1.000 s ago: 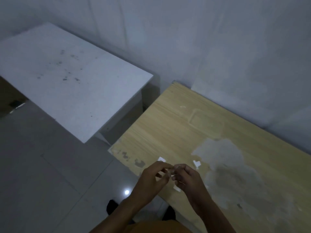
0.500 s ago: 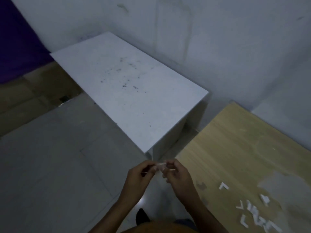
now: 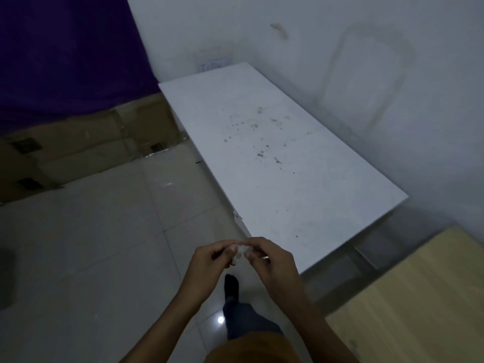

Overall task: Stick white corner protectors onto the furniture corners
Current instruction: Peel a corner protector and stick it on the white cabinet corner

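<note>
- Right now a small white corner protector (image 3: 240,251) is pinched between the fingertips of both hands, held in the air just off the near edge of the white table (image 3: 275,163).
- The left hand (image 3: 209,260) grips it from the left with thumb and forefinger closed narrow on the piece; the right hand (image 3: 269,258) meets it from the right in the same tight pinch, its other fingers curled in.
- My guess is that the backing is being picked off or the piece readied; the protector is too small and blurred to tell which.
- On progress: the white table's three visible corners carry no protector that I can make out, so sticking there looks not yet done. Its near corner sits behind the hands and cannot be checked.
- A small chip or scrap (image 3: 237,216) shows on the table's long front edge; what it is stays unclear.
- The wooden table (image 3: 419,297) is cut off at the lower right, and none of its corners can be judged.
- Dim light flattens detail throughout, and the person's leg and foot (image 3: 231,285) stand on the tiled floor (image 3: 91,244) below the hands.
</note>
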A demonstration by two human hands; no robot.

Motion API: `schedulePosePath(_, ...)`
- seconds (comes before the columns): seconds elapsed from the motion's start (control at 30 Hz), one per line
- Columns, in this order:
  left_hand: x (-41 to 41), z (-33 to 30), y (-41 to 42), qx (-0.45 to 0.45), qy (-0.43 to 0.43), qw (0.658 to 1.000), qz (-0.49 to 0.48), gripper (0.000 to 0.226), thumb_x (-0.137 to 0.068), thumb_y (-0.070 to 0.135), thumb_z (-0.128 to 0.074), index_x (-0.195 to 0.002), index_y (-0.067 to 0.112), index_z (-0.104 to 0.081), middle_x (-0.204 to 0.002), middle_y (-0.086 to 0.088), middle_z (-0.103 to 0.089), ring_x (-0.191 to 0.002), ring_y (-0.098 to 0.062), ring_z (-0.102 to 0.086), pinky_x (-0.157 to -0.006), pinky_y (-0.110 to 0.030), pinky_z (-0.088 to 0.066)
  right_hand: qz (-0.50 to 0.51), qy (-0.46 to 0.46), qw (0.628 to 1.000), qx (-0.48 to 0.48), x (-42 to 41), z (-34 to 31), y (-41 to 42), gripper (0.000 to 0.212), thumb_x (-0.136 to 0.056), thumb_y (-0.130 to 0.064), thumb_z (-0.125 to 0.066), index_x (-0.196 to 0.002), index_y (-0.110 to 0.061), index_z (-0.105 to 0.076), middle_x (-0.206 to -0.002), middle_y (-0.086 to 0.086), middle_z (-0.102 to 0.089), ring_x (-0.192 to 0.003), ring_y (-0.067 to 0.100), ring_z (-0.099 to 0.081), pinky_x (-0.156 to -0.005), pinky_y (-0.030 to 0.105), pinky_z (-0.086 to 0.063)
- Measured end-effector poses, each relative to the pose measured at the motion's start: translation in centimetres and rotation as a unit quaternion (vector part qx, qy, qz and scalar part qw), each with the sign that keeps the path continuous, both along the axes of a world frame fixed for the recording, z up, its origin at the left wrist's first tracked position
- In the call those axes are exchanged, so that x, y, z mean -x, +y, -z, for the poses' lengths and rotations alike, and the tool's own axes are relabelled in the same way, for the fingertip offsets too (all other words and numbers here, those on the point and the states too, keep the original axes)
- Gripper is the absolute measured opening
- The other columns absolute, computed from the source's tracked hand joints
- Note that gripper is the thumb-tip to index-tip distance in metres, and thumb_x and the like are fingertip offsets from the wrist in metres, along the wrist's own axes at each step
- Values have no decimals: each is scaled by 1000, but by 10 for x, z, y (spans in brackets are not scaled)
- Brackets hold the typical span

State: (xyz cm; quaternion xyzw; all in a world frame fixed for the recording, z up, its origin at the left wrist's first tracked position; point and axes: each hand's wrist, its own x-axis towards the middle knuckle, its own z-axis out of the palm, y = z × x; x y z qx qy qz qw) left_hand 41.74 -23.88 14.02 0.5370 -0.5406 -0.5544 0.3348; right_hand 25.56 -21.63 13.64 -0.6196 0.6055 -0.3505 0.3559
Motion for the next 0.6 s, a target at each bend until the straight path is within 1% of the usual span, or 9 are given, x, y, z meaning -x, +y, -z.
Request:
schedulePosePath(0.1, -13, 2, -41, -3, -9, 1000, -10, 23, -96, 22, -54, -102, 30, -75, -90, 6, -75, -84, -10, -69, -76, -19, -56, -13, 15, 1000, 9, -12, 4, -44, 21, -93, -18, -60, -114, -14, -65, -105, -1, -70, -91, 8, -63, -80, 17, -52)
schedulePosePath(0.2, -24, -1, -91, 0, -12, 1000, -14, 24, -96, 21, -54, -100, 30, -75, -90, 7, -75, -85, -8, -69, -75, -18, -55, -17, 41, 999, 32, -22, 6, -95, 25, -90, -19, -64, -114, -11, -65, -106, 1, -70, -90, 7, -62, -76, 5, -45)
schedulePosePath(0.23, -27, -3, -109, -1, -11, 1000, -15, 24, -96, 20, -54, -100, 30, -75, -90, 9, -76, -85, -6, -69, -74, -17, -55, -19, 52, 998, 41, -24, 7, -115, 25, -90, -19, -65, -113, -10, -66, -105, 2, -70, -89, 7, -62, -74, 4, -44)
schedulePosePath(0.3, -33, -7, -150, -7, -15, 1000, -18, 24, -96, 18, -54, -100, 29, -75, -91, 11, -75, -84, -4, -69, -72, -15, -53, -28, 67, 997, 41, -29, 7, -157, 26, -90, -21, -65, -113, -10, -66, -105, 2, -70, -88, 8, -63, -75, 7, -46)
schedulePosePath(0.37, -39, -12, -190, -5, -22, 1000, -18, 24, -96, 17, -54, -102, 26, -75, -91, 11, -75, -83, -3, -69, -71, -14, -52, -36, 71, 996, 47, -33, 6, -199, 25, -91, -23, -64, -113, -12, -66, -104, 1, -69, -88, 9, -64, -76, 15, -51)
schedulePosePath(0.43, -46, -14, -230, -1, -31, 999, -23, 22, -96, 17, -55, -104, 22, -75, -89, 8, -75, -81, -4, -68, -70, -13, -51, -52, 76, 993, 72, -38, 4, -240, 24, -90, -22, -66, -112, -13, -66, -102, 0, -69, -86, 9, -64, -73, 22, -55)
schedulePosePath(0.47, -50, -16, -249, 2, -37, 999, -25, 22, -96, 17, -55, -105, 20, -75, -88, 7, -75, -79, -3, -68, -70, -13, -51, -60, 78, 992, 81, -40, 3, -260, 23, -89, -22, -66, -111, -14, -67, -102, -1, -69, -84, 8, -64, -70, 22, -55)
schedulePosePath(0.5, -54, -17, -266, 7, -44, 999, -25, 22, -96, 17, -55, -106, 20, -74, -86, 7, -75, -76, -3, -67, -69, -12, -50, -66, 82, 991, 86, -43, 2, -279, 22, -89, -22, -67, -110, -16, -67, -101, -2, -69, -83, 6, -63, -69, 21, -55)
schedulePosePath(0.6, -69, -15, -312, 18, -72, 997, -21, 23, -95, 16, -55, -107, 24, -73, -91, 9, -74, -73, -3, -66, -71, -13, -50, -89, 89, 988, 94, -51, 2, -332, 19, -89, -24, -67, -107, -17, -68, -100, -5, -69, -81, 0, -60, -68, 8, -50)
